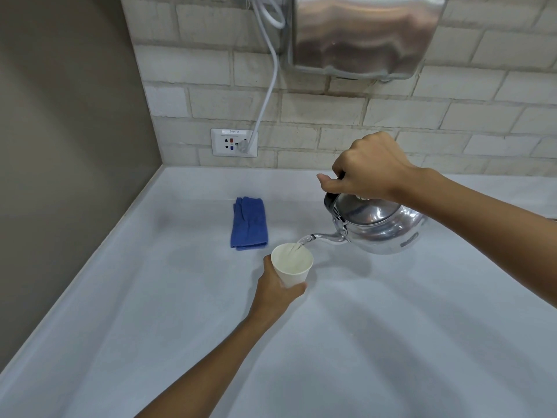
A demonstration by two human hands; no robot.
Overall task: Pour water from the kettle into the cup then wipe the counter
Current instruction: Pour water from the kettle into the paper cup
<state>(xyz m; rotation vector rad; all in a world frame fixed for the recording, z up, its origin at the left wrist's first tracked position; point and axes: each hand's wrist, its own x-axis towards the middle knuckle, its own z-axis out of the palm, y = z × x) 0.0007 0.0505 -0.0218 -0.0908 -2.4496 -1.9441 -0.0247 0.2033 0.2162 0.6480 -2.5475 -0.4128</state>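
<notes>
Kettle (379,224): polished metal, held by our right hand (369,167), fingers curled tight around its dark top handle, body lifted off the counter (120,312) and tipped left. Water (303,242): a thin stream leaving the spout and falling into the cup (291,263).
Cup: white paper, upright, wrapped by the fingers of our left hand (275,289) from below and behind; we cannot tell whether its base rests on the counter.
Cloth (249,223): blue, folded, lying flat on the counter just beyond the cup to the left, touching neither hand.
Counter: pale, meeting a brick-pattern wall.
Socket plate (234,142): on the wall behind the cloth, with a white cable (268,95) plugged in and running upward.
Metal wall unit (361,34): mounted above the kettle.
Between spout and cup nothing intervenes.
</notes>
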